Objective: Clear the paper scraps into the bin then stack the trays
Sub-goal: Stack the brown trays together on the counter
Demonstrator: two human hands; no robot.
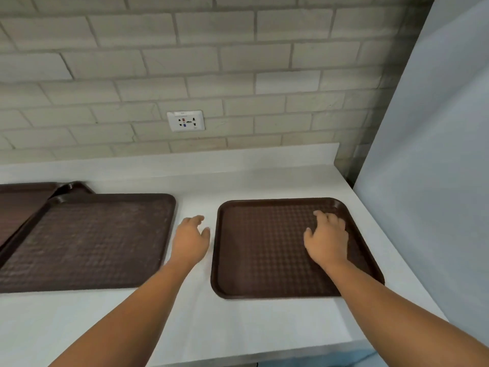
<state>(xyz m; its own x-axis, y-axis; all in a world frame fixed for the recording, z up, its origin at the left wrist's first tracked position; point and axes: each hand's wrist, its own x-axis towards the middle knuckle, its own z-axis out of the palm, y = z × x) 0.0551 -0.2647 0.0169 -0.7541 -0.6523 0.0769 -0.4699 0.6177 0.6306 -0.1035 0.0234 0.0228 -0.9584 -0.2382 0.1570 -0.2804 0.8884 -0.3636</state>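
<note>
Right tray [264, 260]: lies flat on the white counter [185, 327], near its right end and close to the front edge, apart from the other trays. Judged to be the one about to be lifted.
Right hand [327, 238]: over the far right part of the right tray, palm down. Fingers [319, 214] loosely bent and a little spread, holding nothing. Whether the tips touch the tray floor cannot be told.
Left hand [191, 241]: over the bare strip of counter between the two near trays, just beside the right tray's left rim. Fingers [198, 219] relaxed and slightly curled, thumb apart, gripping nothing.
Reason for hand placement: one hand at each side of the right tray suggests a two-handed pick-up by opposite rims. This is a judgement only.
Left tray [87, 242]: flat on the counter, well to the left of the gap. Its left corner appears to overlap the far-left trays [21, 205]. How many lie there cannot be told.
Tray appearance: dark brown, rectangular, rounded corners, raised rim, textured waffle floor. The left tray looks duller and more worn.
Paper scraps: none visible on any tray or on the counter.
Bin: not in view.
Task stage: clearing looks finished and stacking is not yet begun for the near trays.
Surroundings: pale brick wall [238, 62] with a white socket [185, 120]; a grey panel [436, 154] at right.
</note>
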